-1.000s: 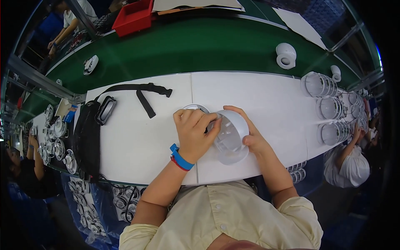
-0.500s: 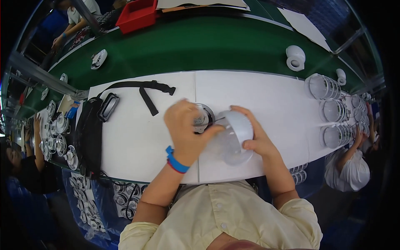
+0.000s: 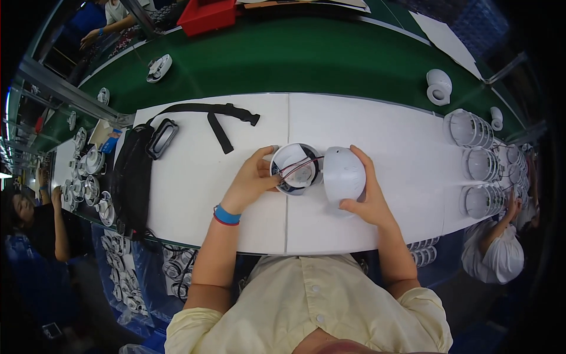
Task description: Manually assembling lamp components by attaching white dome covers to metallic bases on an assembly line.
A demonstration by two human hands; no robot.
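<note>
My left hand (image 3: 249, 182) grips the left rim of a round white housing (image 3: 296, 187), its fingers curled at the edge. The housing is turned with its hollow side up, showing a white inner part and a dark ring. Thin red and dark wires (image 3: 302, 166) run from it toward a smooth white dome-shaped cover (image 3: 344, 176). My right hand (image 3: 374, 192) is closed round the right side of that cover, fingers along its far edge and thumb at its near edge. The two parts sit side by side, close together over the white table.
A black strap bag (image 3: 134, 183) lies at left on the white tabletop (image 3: 200, 194). Stacked clear-domed parts (image 3: 477, 165) stand at right. Beyond runs a green belt (image 3: 306, 62) with white housings (image 3: 438, 87) and a red bin (image 3: 206, 16). Other people work on both sides.
My left hand has come down and left onto the round housing, which now shows its wired inside. A blurred translucent area below the cover is gone. The view has shifted slightly.
</note>
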